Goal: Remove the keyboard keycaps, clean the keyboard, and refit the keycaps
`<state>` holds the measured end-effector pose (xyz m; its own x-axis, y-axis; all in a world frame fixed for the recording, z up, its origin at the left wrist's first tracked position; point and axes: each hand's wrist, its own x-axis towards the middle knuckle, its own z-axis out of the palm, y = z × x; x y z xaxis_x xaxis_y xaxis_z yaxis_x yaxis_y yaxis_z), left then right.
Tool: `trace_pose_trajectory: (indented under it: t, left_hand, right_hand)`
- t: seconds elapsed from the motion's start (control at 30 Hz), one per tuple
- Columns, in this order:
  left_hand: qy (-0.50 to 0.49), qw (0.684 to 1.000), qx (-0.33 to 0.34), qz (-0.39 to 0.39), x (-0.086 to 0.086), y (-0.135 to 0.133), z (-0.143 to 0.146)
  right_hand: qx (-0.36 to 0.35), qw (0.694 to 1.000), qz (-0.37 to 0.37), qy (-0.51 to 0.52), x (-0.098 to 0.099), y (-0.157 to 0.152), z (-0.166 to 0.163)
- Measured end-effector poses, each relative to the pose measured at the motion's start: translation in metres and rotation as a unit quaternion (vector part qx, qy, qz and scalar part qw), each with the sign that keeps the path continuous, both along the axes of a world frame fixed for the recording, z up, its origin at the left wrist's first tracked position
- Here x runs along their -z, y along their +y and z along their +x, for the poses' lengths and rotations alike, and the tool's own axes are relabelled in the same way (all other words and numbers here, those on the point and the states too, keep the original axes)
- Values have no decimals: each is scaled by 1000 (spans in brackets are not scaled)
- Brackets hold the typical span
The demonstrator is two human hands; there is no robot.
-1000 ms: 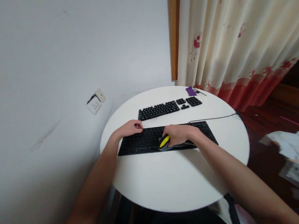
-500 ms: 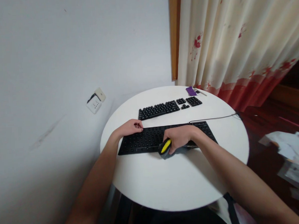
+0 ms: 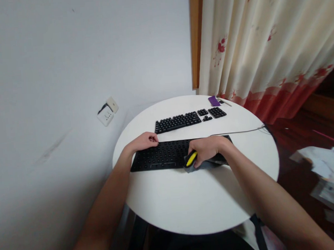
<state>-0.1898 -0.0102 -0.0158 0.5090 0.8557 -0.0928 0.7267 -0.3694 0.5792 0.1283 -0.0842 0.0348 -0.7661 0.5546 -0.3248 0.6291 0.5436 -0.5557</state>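
Observation:
A black keyboard (image 3: 168, 150) with its keycaps off lies across the white round table. At its upper left edge, my left hand (image 3: 144, 141) grips it with curled fingers. Over the right half of the keyboard, my right hand (image 3: 206, 149) is closed around a black-and-yellow handled tool (image 3: 191, 159). Grey cloth-like material (image 3: 198, 168) shows under that hand, along the keyboard's near edge. What the tool's working end looks like is hidden by my hand and the material.
Behind the keyboard, loose black keycaps (image 3: 178, 121) stand arranged in blocks, with a number-pad block (image 3: 217, 112) at right. A purple piece (image 3: 214, 101) lies at the back. The keyboard's cable (image 3: 240, 131) runs right. A wall with sockets (image 3: 105, 115) borders the left side.
My right hand has slid a short way to the right over the keyboard with the tool and grey material. My left hand stays at the upper left edge.

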Motion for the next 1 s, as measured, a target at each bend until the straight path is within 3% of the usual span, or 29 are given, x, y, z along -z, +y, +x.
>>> trace_pose_trajectory:
  t: [0.13,0.27,0.37,0.47,0.57,0.63,0.8,1.0]
  left_hand:
    - [4,1000,2,1,1,2,-1]
    - [-3,1000,2,-7,1,2,0]
    - [-6,1000,-2,-8,-1,0,1]
    - [-5,1000,-5,-9,-2,-2,2]
    - [0,1000,-4,-9,-1,-2,3]
    - [-1,1000,-2,-9,0,-1,2]
    - [-4,1000,1,-13,1,0,1]
    - [-7,1000,0,-16,1,0,1]
  right_hand:
    - [87,992,87,22,-2,9,5]
    - [101,982,134,81,3,16,1]
    - [68,992,81,74,4,11,-1]
    - [69,997,22,-28,-1,7,8]
    - [124,986,46,-99,-7,9,24]
    - [138,984,74,-84,-9,12,28]
    - [80,994,74,14,-4,8,9]
    - [133,983,60,-112,-7,7,21]
